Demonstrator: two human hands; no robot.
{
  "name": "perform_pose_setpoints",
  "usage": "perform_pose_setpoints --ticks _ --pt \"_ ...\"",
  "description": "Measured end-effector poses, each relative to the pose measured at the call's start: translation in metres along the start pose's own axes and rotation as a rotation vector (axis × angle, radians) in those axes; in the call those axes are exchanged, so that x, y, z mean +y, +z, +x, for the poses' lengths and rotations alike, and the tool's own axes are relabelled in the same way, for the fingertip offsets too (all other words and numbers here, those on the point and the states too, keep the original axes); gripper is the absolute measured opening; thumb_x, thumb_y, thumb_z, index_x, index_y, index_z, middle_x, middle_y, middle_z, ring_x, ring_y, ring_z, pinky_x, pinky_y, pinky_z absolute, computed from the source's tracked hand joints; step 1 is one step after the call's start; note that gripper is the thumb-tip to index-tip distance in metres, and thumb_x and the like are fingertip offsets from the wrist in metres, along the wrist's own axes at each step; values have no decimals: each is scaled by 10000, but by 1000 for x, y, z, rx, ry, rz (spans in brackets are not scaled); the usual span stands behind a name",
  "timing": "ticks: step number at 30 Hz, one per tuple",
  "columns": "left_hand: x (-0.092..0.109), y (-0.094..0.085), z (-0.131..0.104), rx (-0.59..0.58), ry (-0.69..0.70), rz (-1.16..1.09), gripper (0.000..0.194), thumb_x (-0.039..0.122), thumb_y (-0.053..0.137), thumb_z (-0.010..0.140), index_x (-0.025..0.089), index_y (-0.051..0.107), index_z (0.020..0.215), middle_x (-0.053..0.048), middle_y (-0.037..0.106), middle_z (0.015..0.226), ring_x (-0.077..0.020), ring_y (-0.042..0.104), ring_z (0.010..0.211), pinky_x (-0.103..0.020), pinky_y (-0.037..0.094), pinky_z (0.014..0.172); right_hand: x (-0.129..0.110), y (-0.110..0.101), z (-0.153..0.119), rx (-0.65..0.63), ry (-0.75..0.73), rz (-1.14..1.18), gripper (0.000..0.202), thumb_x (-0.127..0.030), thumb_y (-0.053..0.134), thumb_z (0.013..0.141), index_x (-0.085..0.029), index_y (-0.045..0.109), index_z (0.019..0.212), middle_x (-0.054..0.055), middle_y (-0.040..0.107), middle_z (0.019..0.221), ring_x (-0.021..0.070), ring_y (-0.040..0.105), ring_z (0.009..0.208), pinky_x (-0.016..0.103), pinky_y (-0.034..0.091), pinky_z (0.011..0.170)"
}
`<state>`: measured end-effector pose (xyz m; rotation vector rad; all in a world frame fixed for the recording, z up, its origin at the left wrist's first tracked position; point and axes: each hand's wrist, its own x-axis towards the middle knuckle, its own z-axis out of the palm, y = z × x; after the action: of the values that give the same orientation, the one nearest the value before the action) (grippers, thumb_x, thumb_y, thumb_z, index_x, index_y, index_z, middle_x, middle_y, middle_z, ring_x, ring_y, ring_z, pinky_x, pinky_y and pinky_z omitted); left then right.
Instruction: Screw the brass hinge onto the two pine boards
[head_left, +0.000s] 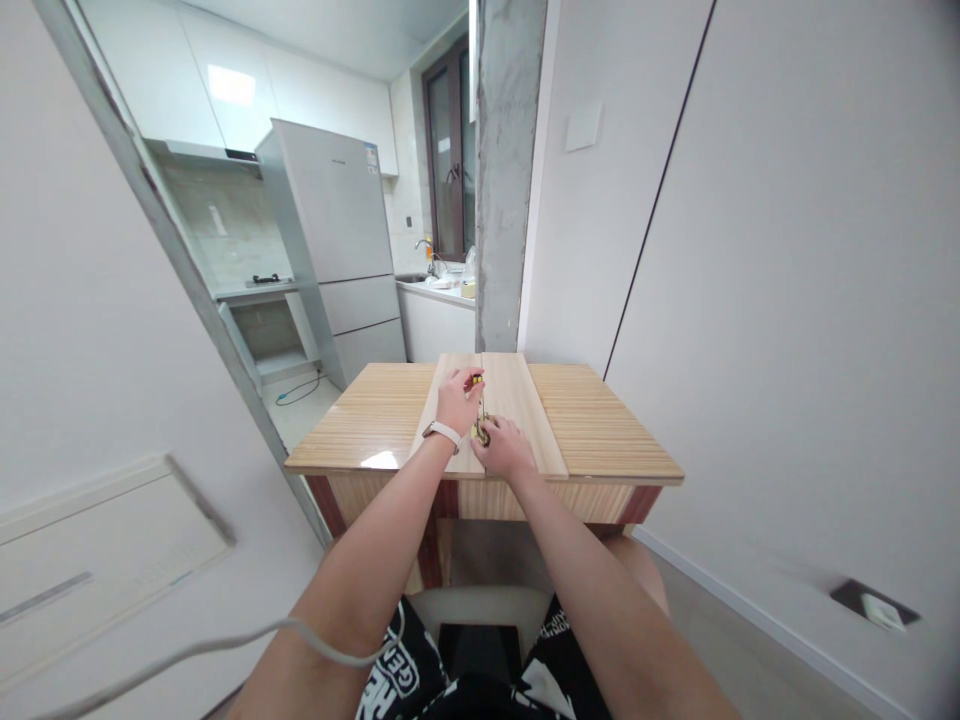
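Observation:
My left hand (459,402), with a white-banded watch on the wrist, is closed on the yellow, black and red handle of a screwdriver (478,380). The thin shaft points down, its tip close to a small brass-coloured metal piece (480,433). Around that piece the fingers of my right hand (508,445) are closed, pressing it near the table. Its exact kind is too small to make out, and the fingers cover part of it. Both hands are over pale wooden boards (536,425) lying side by side on the table.
The boards rest across a striped wooden table (600,420) with a glossy top. A pale cable (225,640) crosses my left forearm. Beyond the table stand a grey fridge (341,220), a sink counter (439,300) and a concrete pillar (510,180). White walls flank both sides.

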<state>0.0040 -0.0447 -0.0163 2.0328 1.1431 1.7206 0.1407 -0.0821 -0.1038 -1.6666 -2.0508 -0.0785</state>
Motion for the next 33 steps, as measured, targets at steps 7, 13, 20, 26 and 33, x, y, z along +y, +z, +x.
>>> perform_pose_setpoints --ticks 7,13,20,26,33 --pt "3 1 -2 131 -50 36 203 211 792 873 214 756 1073 -51 656 1015 -156 678 851 -309 593 846 -1 -2 0 3 0 -8 335 -514 597 963 -309 689 1211 83 623 1361 275 532 1234 405 402 1014" --pt "6 3 1 171 -118 136 206 192 816 837 225 755 1030 -25 648 911 -162 639 756 -317 551 804 -1 -2 -1 4 -5 -11 338 -520 583 974 -307 691 1212 91 631 1346 275 541 1224 406 406 1015" --pt "3 4 1 201 -142 155 167 220 817 840 211 660 896 -13 673 849 -171 644 790 -303 527 780 -2 -4 -1 -17 1 -12 364 -526 583 980 -319 681 1262 87 622 1370 274 534 1235 416 401 1036" --pt "-4 6 2 178 -123 111 133 200 778 869 208 689 968 -31 717 910 -172 686 832 -312 564 805 -2 -4 -1 -16 9 -9 366 -526 581 976 -311 684 1254 87 620 1377 273 525 1251 410 395 1043" --pt "-8 3 0 36 -80 -51 285 151 694 928 243 709 1197 -56 761 1051 -184 736 938 -345 612 873 0 -3 -1 -4 3 -8 372 -526 591 967 -305 687 1251 88 623 1377 277 538 1242 416 406 1032"
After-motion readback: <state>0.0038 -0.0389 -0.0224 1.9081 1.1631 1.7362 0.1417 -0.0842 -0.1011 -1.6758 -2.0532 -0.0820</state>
